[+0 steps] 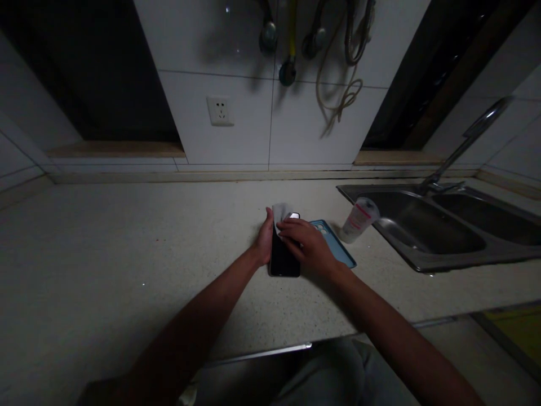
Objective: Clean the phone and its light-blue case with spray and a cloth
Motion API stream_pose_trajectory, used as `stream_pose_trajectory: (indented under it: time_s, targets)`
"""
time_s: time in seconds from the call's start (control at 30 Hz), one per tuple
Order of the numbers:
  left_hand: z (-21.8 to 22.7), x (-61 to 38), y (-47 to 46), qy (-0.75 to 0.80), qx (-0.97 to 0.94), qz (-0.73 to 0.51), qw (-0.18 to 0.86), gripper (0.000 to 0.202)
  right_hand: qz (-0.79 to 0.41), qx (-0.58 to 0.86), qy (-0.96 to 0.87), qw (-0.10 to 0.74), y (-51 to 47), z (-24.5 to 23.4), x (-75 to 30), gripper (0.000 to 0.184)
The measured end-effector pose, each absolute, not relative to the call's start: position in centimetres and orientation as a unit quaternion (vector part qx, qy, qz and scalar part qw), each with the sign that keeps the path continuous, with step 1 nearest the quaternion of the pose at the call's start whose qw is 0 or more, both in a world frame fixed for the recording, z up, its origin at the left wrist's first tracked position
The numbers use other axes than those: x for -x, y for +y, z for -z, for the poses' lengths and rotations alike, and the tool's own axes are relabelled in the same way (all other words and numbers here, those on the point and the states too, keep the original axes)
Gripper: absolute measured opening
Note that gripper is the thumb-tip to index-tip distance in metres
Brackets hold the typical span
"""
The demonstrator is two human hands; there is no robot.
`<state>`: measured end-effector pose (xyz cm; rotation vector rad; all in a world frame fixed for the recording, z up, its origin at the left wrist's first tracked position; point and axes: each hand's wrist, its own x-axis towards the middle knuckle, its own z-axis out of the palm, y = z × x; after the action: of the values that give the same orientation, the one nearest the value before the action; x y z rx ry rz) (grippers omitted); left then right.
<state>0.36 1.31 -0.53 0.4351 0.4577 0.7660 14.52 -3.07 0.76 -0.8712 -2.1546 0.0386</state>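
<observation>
A black phone (285,262) lies screen up, or is held just over, the pale countertop; I cannot tell which. Along its left edge my left hand (265,239) grips it, thumb pointing up and the other fingers hidden. A white tissue (279,213) covers the upper left of the screen. My right hand (307,241) pinches this tissue and presses it against the glass. Just right of that hand, partly covered by it, is a blue phone case (338,248) with camera cutouts at its top.
A clear plastic cup (359,220) with pink print stands tilted-looking beside the case. Behind it is a double steel sink (418,265) with a tall faucet (465,144). A wall socket (220,111), pipe valves (288,72) and a looped cord (344,101) are on the tiled wall.
</observation>
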Motion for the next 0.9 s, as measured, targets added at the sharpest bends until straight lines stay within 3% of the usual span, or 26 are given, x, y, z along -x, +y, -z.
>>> stream_pose_trajectory:
  time_s: [0.3, 0.57, 0.9]
  targets:
    - [0.6, 0.2, 1.9, 0.234, -0.231, -0.383, 0.863, 0.089, -0.052, 0.230, -0.917, 0.321, -4.0, -1.1, -14.3, 0.019]
    - [-0.2, -0.1, 1.1, 0.196, -0.209, -0.359, 0.888, 0.081, 0.042, 0.365, -0.841, 0.396, -2.8, -0.2, -15.2, 0.026]
    - [0.4, 0.5, 1.3, 0.181, -0.239, -0.343, 0.890, 0.084, -0.001, 0.438, -0.754, 0.489, -1.8, 0.4, -17.4, 0.024]
